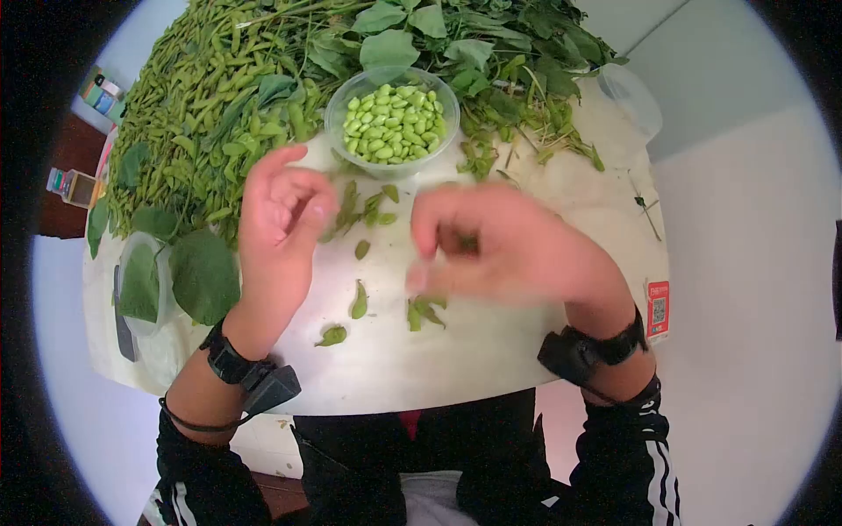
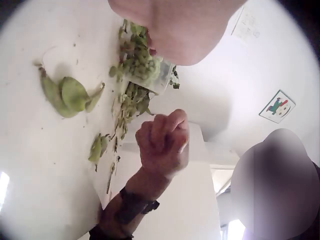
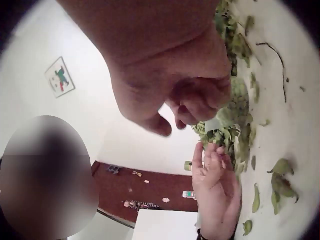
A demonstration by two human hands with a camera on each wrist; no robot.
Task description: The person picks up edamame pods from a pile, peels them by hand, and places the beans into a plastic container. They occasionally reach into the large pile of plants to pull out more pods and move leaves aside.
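My left hand [image 1: 285, 206] is raised over the table left of the middle, fingers loosely curled and nothing visible in its grasp. Opposite it, my right hand [image 1: 504, 245] is blurred, with bent fingers and the thumb apart from the index finger. A bit of green shows in the gap; I cannot tell whether it is in the palm or behind. Beyond both hands stands a clear plastic bowl [image 1: 336, 136] of shelled green soybeans [image 1: 395, 123]. Below the hands lie loose soybean pods [image 1: 360, 300], including a small cluster [image 3: 284, 186] seen large in the right wrist view.
A big heap of soybean pods [image 1: 202, 114] covers the back left, with leafy stalks [image 1: 474, 53] behind the bowl. At left, a large leaf [image 1: 206, 276] lies beside a clear container [image 1: 164, 294]. An upright clear tub [image 1: 633, 101] stands at the back right. A red code card [image 1: 658, 309] marks the right edge.
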